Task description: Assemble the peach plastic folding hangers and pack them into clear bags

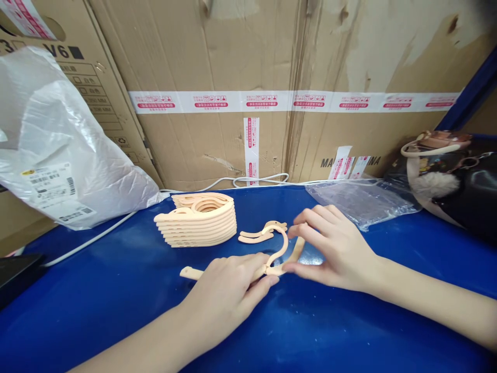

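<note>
A peach-coloured plastic folding hanger (285,242) is held just above or on the blue table, its curved hook pointing away from me. My left hand (233,285) is closed over its left arm, whose tip sticks out beyond the knuckles. With thumb and fingers, my right hand (336,248) grips the right arm, which angles up and away and is partly hidden by the fingers. Just behind the hook lies another hanger (254,238), folded. A neat stack of several matching folded hangers (198,230) stands to the left.
Large cardboard boxes (209,145) form a wall behind the blue table (128,311). A white plastic mailing bag (89,171) leans at left, near a dark object (19,277). A white cable (93,239) runs along the back. Clear plastic (361,202) and a dark bag (466,191) lie at right.
</note>
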Available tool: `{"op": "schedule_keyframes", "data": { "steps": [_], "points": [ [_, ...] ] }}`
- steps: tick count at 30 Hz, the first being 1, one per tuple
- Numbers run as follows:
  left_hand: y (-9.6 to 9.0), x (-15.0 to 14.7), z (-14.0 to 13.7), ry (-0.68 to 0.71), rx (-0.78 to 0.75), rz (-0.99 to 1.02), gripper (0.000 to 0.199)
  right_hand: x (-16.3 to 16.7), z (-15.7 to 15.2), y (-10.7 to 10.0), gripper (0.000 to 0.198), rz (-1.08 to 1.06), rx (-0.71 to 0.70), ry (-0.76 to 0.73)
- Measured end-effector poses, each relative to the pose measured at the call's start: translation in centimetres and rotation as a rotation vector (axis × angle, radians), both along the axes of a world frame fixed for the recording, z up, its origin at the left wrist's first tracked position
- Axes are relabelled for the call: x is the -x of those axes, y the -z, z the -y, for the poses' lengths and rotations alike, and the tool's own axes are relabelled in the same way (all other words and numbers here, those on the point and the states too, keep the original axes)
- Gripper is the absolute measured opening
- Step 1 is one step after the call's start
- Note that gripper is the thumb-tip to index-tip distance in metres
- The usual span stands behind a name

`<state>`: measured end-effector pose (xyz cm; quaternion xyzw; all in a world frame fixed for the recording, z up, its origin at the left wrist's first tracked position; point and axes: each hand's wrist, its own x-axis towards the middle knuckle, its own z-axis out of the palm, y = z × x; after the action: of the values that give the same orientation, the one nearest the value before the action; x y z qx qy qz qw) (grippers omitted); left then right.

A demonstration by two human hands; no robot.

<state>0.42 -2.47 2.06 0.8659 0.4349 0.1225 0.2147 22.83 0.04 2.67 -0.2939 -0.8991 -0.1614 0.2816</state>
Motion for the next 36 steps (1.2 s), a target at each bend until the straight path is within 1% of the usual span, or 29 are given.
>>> {"op": "schedule_keyframes", "data": {
  "steps": [2,3,7,11,13,15,17,19,21,23,26,29,33,36],
  "points": [
    [0.0,0.0,-0.1,-0.006,-0.004,0.021,0.024,-0.1,0.1,0.3,0.021,-0.005,0.033,-0.001],
    [0.0,0.0,-0.1,-0.008,-0.011,0.027,0.024,-0.2,0.1,0.4,0.018,0.0,0.062,-0.017],
    [0.3,0.0,-0.1,-0.01,-0.073,0.008,0.026,0.0,0.1,1.0,0.02,0.018,0.162,-0.053],
    [1.1,0.0,0.2,0.072,-0.144,0.047,0.021,0.4,0.4,0.8,0.027,0.03,0.305,-0.013],
    [1.4,0.0,0.4,0.129,-0.223,0.063,0.018,0.5,0.5,0.5,0.03,0.015,0.34,0.036],
    [1.7,0.0,0.4,0.181,-0.343,0.039,0.017,0.3,0.3,0.1,0.028,0.004,0.344,0.111],
    [1.8,0.0,0.4,0.214,-0.454,-0.017,0.018,-0.1,-0.3,-0.3,0.021,0.025,0.348,0.18],
    [1.8,0.0,0.2,0.227,-0.509,-0.071,0.018,-0.7,-1.0,-0.6,0.013,0.084,0.354,0.224],
    [1.7,0.1,-0.1,0.244,-0.507,-0.074,0.019,-1.3,-1.7,-0.7,0.01,0.154,0.349,0.246],
    [1.6,0.2,-0.5,0.257,-0.486,-0.031,0.021,-1.7,-2.1,-0.7,0.009,0.224,0.331,0.253],
    [1.7,0.4,-0.9,0.23,-0.457,0.005,0.027,-1.8,-1.9,-0.5,0.009,0.331,0.306,0.289],
    [2.0,0.6,-1.2,0.187,-0.409,-0.063,0.038,-1.7,-1.7,-0.3,0.01,0.401,0.3,0.346],
    [2.0,0.7,-1.2,0.13,-0.309,-0.146,0.063,-2.1,-2.1,-0.1,0.011,0.437,0.32,0.386],
    [1.7,0.4,-0.8,0.086,-0.344,-0.186,0.065,-2.6,-2.9,0.1,0.01,0.437,0.311,0.412]
  ]
}}
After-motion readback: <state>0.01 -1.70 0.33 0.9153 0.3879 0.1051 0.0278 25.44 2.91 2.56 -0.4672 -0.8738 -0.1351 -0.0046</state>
